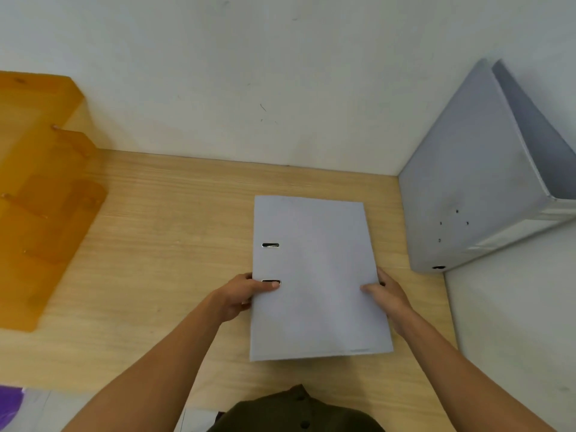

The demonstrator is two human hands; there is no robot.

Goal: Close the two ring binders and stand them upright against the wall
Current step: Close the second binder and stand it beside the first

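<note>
— What is on the wooden desk (162, 244)?

— A pale binder (318, 275) lies flat in the middle of it, closed, with its cover facing up. Two small dark slots show near its left edge.

— Who is holding it?

— A person, with both hands. The left hand (240, 294) is at the left edge, by the lower slot. Its thumb lies on top of the cover and the other fingers curl down the side, so the hand is clamped on the binder. The right hand (385, 291) is at the right edge, with its thumb on the cover too. The rest of its fingers are hidden behind the edge, so I think it is gripping, but I cannot tell for sure.

— Where is the other binder?

— The second binder (473, 188) stands on the right, in the corner where the white wall (249, 73) meets the side wall. It is closed and leans a bit (the wide camera may bend it). It is well apart from the flat one.

— Anything else?

— An orange plastic tray rack (46, 188) sits on the left of the desk, against the wall. A bit of something purple (9, 403) peeks in at the bottom left corner.
</note>
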